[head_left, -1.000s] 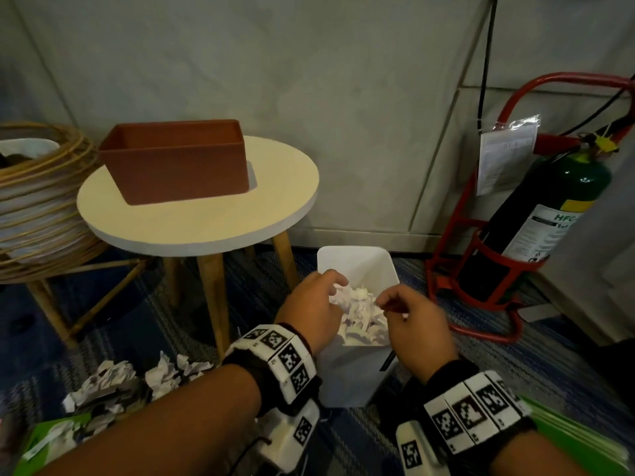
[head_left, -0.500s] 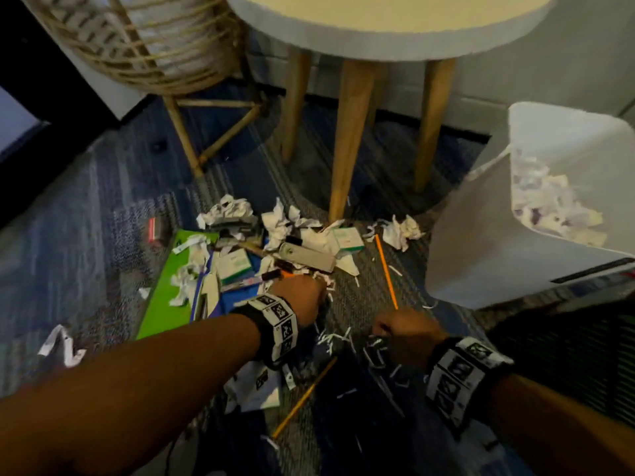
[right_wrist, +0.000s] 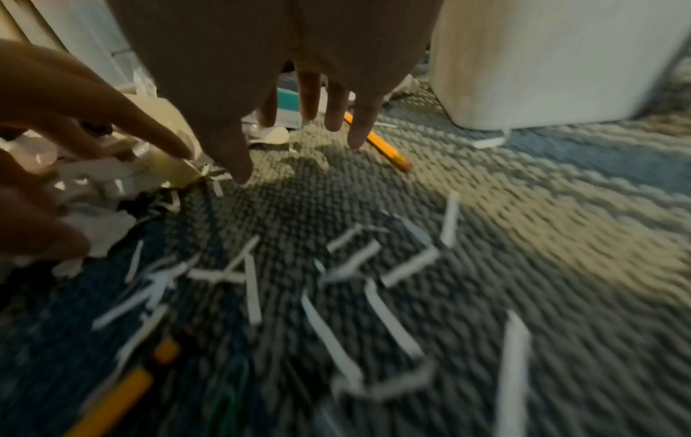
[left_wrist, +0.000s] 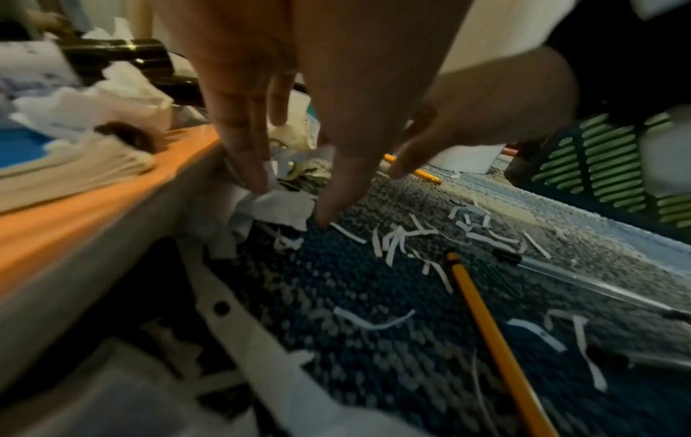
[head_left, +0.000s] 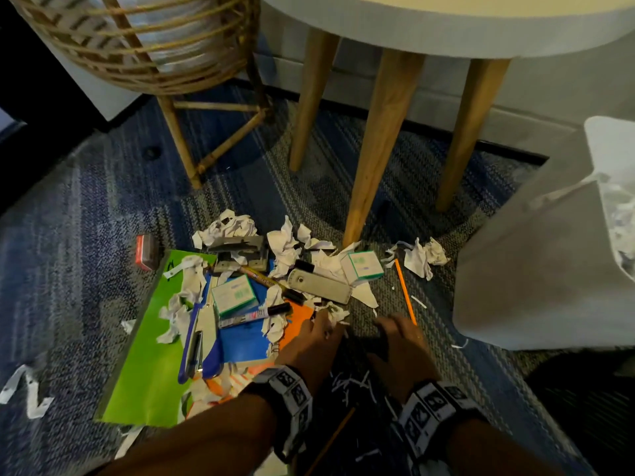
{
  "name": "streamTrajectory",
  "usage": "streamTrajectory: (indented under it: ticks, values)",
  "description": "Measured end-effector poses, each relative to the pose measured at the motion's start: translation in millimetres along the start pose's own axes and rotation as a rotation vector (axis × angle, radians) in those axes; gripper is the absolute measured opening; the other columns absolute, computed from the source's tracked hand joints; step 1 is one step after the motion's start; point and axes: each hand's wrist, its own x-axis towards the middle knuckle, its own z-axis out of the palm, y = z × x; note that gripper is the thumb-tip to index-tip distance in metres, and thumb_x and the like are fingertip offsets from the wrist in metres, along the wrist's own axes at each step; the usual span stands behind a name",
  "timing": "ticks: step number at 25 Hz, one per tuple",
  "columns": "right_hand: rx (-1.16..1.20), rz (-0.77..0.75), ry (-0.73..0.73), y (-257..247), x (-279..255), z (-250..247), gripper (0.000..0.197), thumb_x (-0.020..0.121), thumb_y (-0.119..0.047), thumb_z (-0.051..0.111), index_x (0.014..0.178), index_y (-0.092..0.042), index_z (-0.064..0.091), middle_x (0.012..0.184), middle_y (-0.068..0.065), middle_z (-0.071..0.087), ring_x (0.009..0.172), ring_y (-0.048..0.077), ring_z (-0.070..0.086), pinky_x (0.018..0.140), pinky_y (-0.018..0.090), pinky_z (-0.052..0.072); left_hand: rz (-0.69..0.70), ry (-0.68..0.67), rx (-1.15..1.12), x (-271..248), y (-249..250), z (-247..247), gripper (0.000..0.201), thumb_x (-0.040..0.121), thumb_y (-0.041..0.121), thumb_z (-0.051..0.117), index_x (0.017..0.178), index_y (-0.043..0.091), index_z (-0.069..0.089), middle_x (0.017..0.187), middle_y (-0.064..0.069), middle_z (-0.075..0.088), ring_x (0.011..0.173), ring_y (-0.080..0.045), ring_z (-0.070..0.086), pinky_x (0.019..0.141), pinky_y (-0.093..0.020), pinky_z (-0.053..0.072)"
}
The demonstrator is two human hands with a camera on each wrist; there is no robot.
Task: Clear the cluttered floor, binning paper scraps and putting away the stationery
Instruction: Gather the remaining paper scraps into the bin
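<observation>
Left hand (left_wrist: 299, 97) reaches down with fingers extended, fingertips touching a crumpled paper scrap (left_wrist: 280, 207) beside the orange folder (left_wrist: 93, 189). Right hand (right_wrist: 284, 74) hovers spread over shredded strips (right_wrist: 355, 266) on blue woven carpet (head_left: 103, 207); white bin (head_left: 536, 269) stands right.

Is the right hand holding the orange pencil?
No, the right hand hovers open above the carpet, with the orange pencil lying beside its fingers.

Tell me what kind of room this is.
Probably an office or study corner: patterned carpet, a small round table on wooden legs, a white bin, and stationery and paper scraps scattered on the floor.
</observation>
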Motion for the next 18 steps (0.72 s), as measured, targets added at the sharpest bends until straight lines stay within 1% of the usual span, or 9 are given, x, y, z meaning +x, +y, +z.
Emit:
streamTrajectory:
  ticks: [2, 4, 5, 7, 9, 11, 14, 16, 18]
  values:
    - [-0.052, -0.021, -0.048, -14, 23, -4, 0.064, 0.08, -0.03, 0.066, 0.139, -0.032, 0.042, 0.152, 0.006, 0.029, 0.138, 0.03, 0.031, 0.112, 0.04, 0.033, 0.002, 0.009, 0.068, 8, 3, 0, 0.047, 0.081, 0.02, 0.069, 0.126, 0.019, 0.055, 0.139, -0.024, 0.031, 0.097, -0.043, 0.058, 0.07, -0.043, 0.057]
    - [-0.065, -0.06, -0.056, -27, 40, -4, 0.056, 0.083, -0.028, 0.062, 0.135, -0.039, 0.045, 0.154, 0.006, 0.026, 0.139, 0.032, 0.03, 0.112, 0.041, 0.034, -0.087, -0.137, 0.094, 13, 4, 2, 0.046, 0.096, 0.02, 0.045, 0.141, 0.016, 0.037, 0.15, -0.019, 0.02, 0.12, -0.041, 0.045, 0.091, -0.044, 0.045]
    - [-0.043, -0.066, -0.073, -32, 46, -5, 0.049, 0.086, -0.029, 0.06, 0.132, -0.039, 0.048, 0.154, 0.005, 0.026, 0.139, 0.032, 0.029, 0.111, 0.041, 0.033, -0.096, -0.15, 0.092, 14, 2, 7, 0.044, 0.098, 0.019, 0.039, 0.142, 0.013, 0.036, 0.148, -0.018, 0.025, 0.123, -0.037, 0.043, 0.093, -0.042, 0.043]
    - [0.004, -0.06, -0.137, -42, 57, -12, 0.032, 0.089, -0.027, 0.055, 0.12, -0.033, 0.052, 0.147, 0.003, 0.033, 0.134, 0.03, 0.034, 0.107, 0.039, 0.036, -0.042, -0.17, 0.108, 14, -3, 4, 0.038, 0.09, 0.011, 0.039, 0.124, 0.008, 0.056, 0.126, -0.021, 0.049, 0.102, -0.039, 0.059, 0.076, -0.042, 0.052]
    - [0.051, -0.07, -0.104, -55, 63, -26, 0.02, 0.083, -0.012, 0.054, 0.096, -0.027, 0.049, 0.119, 0.002, 0.046, 0.108, 0.029, 0.047, 0.087, 0.039, 0.042, 0.009, -0.246, 0.121, 17, -14, 14, 0.04, 0.074, 0.017, 0.038, 0.091, 0.012, 0.073, 0.096, -0.019, 0.064, 0.068, -0.033, 0.068, 0.049, -0.034, 0.056]
    - [0.059, -0.143, -0.014, -71, 70, -38, 0.027, 0.074, 0.0, 0.052, 0.087, -0.023, 0.046, 0.1, -0.001, 0.045, 0.091, 0.025, 0.044, 0.075, 0.039, 0.04, 0.133, -0.25, 0.179, 18, -22, 16, 0.04, 0.074, 0.023, 0.04, 0.093, 0.016, 0.074, 0.097, -0.018, 0.067, 0.08, -0.035, 0.069, 0.063, -0.042, 0.059]
    - [0.022, -0.286, 0.036, -96, 91, -44, 0.038, 0.077, 0.005, 0.052, 0.108, -0.016, 0.055, 0.122, 0.003, 0.049, 0.111, 0.026, 0.045, 0.091, 0.038, 0.041, 0.28, -0.249, 0.121, 9, -20, -3, 0.05, 0.094, 0.026, 0.031, 0.14, 0.009, 0.043, 0.146, -0.025, 0.033, 0.135, -0.044, 0.031, 0.109, -0.054, 0.032]
    - [-0.02, -0.29, -0.051, -108, 110, -44, 0.054, 0.086, 0.001, 0.053, 0.136, -0.018, 0.044, 0.15, 0.006, 0.032, 0.134, 0.028, 0.035, 0.109, 0.04, 0.033, 0.334, -0.257, 0.123, 0, -16, -11, 0.045, 0.099, 0.019, 0.036, 0.142, 0.005, 0.039, 0.151, -0.022, 0.025, 0.138, -0.042, 0.024, 0.11, -0.051, 0.027]
    - [-0.158, -0.216, -0.267, -113, 121, -48, 0.079, 0.086, -0.007, 0.061, 0.15, -0.026, 0.019, 0.161, -0.001, 0.005, 0.145, 0.028, 0.019, 0.116, 0.046, 0.019, 0.402, -0.192, 0.051, -6, -12, -15, 0.039, 0.095, 0.013, 0.05, 0.133, 0.004, 0.05, 0.142, -0.022, 0.039, 0.129, -0.042, 0.037, 0.098, -0.05, 0.041]
